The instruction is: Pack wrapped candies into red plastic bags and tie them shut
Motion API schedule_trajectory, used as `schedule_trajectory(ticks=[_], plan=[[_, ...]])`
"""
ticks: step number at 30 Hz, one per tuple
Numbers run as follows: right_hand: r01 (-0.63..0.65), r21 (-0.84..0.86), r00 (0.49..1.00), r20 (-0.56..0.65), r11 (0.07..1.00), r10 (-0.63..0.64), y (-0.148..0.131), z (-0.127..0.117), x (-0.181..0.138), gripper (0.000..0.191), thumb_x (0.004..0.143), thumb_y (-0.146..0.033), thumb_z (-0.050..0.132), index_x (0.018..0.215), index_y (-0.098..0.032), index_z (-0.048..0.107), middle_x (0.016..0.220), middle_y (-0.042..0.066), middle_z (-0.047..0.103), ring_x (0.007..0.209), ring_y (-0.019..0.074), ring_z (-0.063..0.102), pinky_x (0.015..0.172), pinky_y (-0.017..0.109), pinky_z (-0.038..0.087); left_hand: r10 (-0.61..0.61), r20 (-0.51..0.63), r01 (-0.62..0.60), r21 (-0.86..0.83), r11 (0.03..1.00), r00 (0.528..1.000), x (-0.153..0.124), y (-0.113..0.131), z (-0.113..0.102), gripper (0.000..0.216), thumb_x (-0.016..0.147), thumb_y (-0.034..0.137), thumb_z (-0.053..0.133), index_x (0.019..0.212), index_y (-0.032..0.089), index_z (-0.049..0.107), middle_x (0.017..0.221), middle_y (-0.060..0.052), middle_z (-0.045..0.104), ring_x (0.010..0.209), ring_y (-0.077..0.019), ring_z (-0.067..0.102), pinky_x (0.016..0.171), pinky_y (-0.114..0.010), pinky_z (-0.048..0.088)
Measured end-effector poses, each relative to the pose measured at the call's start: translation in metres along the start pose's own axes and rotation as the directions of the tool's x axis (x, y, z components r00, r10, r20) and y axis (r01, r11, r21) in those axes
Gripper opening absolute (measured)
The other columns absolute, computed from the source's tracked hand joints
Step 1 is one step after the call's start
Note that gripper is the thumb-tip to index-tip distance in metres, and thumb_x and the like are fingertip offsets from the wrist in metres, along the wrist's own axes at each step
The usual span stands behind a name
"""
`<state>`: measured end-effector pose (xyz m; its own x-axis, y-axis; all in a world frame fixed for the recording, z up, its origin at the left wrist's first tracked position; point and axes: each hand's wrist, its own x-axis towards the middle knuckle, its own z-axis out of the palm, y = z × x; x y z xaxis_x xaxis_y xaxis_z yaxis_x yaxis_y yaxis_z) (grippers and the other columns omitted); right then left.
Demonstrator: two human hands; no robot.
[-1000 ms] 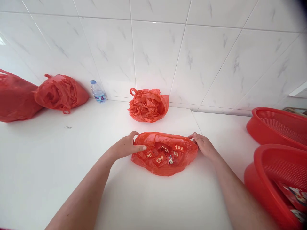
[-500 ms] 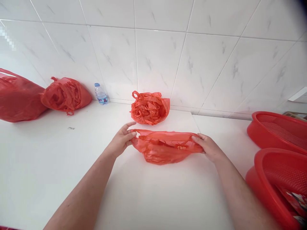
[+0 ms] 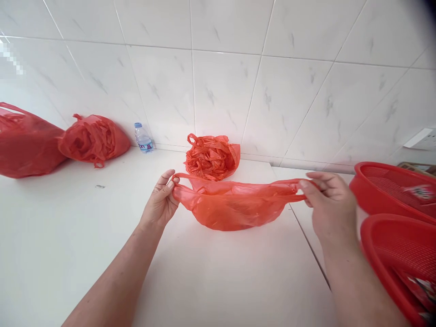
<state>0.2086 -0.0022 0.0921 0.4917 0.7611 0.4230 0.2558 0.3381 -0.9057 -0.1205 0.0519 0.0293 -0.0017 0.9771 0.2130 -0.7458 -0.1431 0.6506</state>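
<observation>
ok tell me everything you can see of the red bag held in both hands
The red plastic bag is thin, translucent and crinkled. Its two handle loops are pulled apart, one pinched by the left hand, the other by the right hand, so the mouth is stretched flat. The belly sags over the white counter; whether it touches is unclear.

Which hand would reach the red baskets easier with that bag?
Probably right: the right hand grips the bag handle next to the baskets, while the left hand holds the other handle farther off.

bag (image 3: 235, 211) between hands, bottle (image 3: 143, 138) behind-left, baskets (image 3: 391, 190) right
</observation>
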Motion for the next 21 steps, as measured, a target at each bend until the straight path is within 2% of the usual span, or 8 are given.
schedule_trajectory(ticks=[3, 5, 8, 11, 14, 16, 19, 21], plan=[[0.218, 0.134, 0.972, -0.124, 0.967, -0.202, -0.016, -0.003, -0.008, 0.022, 0.069, -0.024, 0.073, 0.089, -0.022, 0.063, 0.07, -0.002, 0.058, 0.059, 0.0107, 0.052, 0.05, 0.023, 0.04, -0.017, 0.004, 0.017, 0.017, 1.0, 1.0, 0.0, -0.005, -0.002, 0.033, 0.069, 0.011, 0.073, 0.099, 0.019, 0.062, 0.077, 0.002, 0.063, 0.065, -0.0043, 0.061, 0.062, -0.011, 0.052], [0.302, 0.238, 0.953, -0.08, 0.923, -0.291, -0.022, -0.003, -0.011, 0.025, 0.07, -0.02, 0.071, 0.094, -0.024, 0.061, 0.08, -0.001, 0.06, 0.064, 0.0116, 0.054, 0.057, 0.026, 0.043, -0.03, 0.036, 0.029, 0.035, 0.999, 0.999, -0.001, -0.009, -0.004, 0.032, 0.072, 0.019, 0.072, 0.102, 0.021, 0.062, 0.082, 0.001, 0.064, 0.07, -0.0061, 0.062, 0.066, -0.014, 0.052], [0.371, 0.269, 0.923, -0.002, 0.889, -0.385, -0.015, -0.003, -0.008, 0.042, 0.069, -0.022, 0.072, 0.108, -0.028, 0.055, 0.102, 0.001, 0.059, 0.074, 0.0128, 0.057, 0.074, 0.032, 0.046, -0.091, 0.171, 0.071, 0.122, 0.99, 0.981, -0.002, -0.016, -0.009, 0.054, 0.072, 0.048, 0.069, 0.119, 0.025, 0.055, 0.111, -0.005, 0.062, 0.102, -0.0184, 0.059, 0.083, -0.03, 0.052], [0.384, 0.18, 0.92, 0.014, 0.906, -0.392, 0.013, -0.003, 0.007, 0.061, 0.063, -0.038, 0.077, 0.117, -0.031, 0.049, 0.117, 0.003, 0.052, 0.094, 0.0177, 0.057, 0.082, 0.036, 0.045, -0.233, 0.298, 0.137, 0.31, 0.941, 0.926, -0.002, -0.019, -0.018, 0.079, 0.066, 0.061, 0.067, 0.133, 0.027, 0.043, 0.139, -0.011, 0.043, 0.129, -0.0313, 0.038, 0.098, -0.044, 0.042], [0.248, 0.177, 0.962, 0.069, 0.953, -0.263, 0.044, -0.003, 0.024, 0.08, 0.056, -0.062, 0.073, 0.124, -0.032, 0.043, 0.133, 0.007, 0.042, 0.119, 0.0255, 0.046, 0.092, 0.043, 0.041, -0.365, 0.34, 0.182, 0.467, 0.865, 0.866, -0.004, -0.022, -0.02, 0.084, 0.066, 0.056, 0.07, 0.138, 0.028, 0.036, 0.147, -0.012, 0.032, 0.133, -0.0356, 0.03, 0.103, -0.051, 0.034], [0.1, 0.256, 0.963, 0.217, 0.961, -0.158, 0.057, 0.0, 0.03, 0.093, 0.048, -0.069, 0.072, 0.128, -0.032, 0.041, 0.137, 0.009, 0.041, 0.123, 0.0289, 0.043, 0.092, 0.045, 0.042, -0.428, 0.375, 0.192, 0.525, 0.829, 0.822, -0.008, -0.027, -0.012, 0.087, 0.066, 0.049, 0.073, 0.14, 0.028, 0.033, 0.147, -0.013, 0.031, 0.133, -0.036, 0.031, 0.104, -0.052, 0.032], [-0.194, 0.248, 0.823, 0.568, 0.949, 0.02, 0.064, 0.005, 0.024, 0.101, 0.039, -0.064, 0.079, 0.129, -0.03, 0.045, 0.131, 0.011, 0.051, 0.118, 0.0329, 0.048, 0.088, 0.046, 0.047, -0.49, 0.46, 0.165, 0.582, 0.796, 0.74, -0.017, -0.041, 0.01, 0.089, 0.063, 0.037, 0.079, 0.139, 0.025, 0.036, 0.143, -0.015, 0.038, 0.129, -0.0361, 0.037, 0.102, -0.051, 0.035], [-0.339, 0.131, 0.713, 0.682, 0.932, 0.163, 0.067, 0.008, 0.015, 0.087, 0.046, -0.055, 0.082, 0.123, -0.027, 0.053, 0.123, 0.012, 0.058, 0.113, 0.0327, 0.052, 0.089, 0.046, 0.046, -0.466, 0.494, 0.126, 0.575, 0.808, 0.734, -0.024, -0.052, 0.025, 0.085, 0.063, 0.031, 0.079, 0.137, 0.024, 0.038, 0.138, -0.015, 0.045, 0.125, -0.0349, 0.043, 0.098, -0.049, 0.039]])
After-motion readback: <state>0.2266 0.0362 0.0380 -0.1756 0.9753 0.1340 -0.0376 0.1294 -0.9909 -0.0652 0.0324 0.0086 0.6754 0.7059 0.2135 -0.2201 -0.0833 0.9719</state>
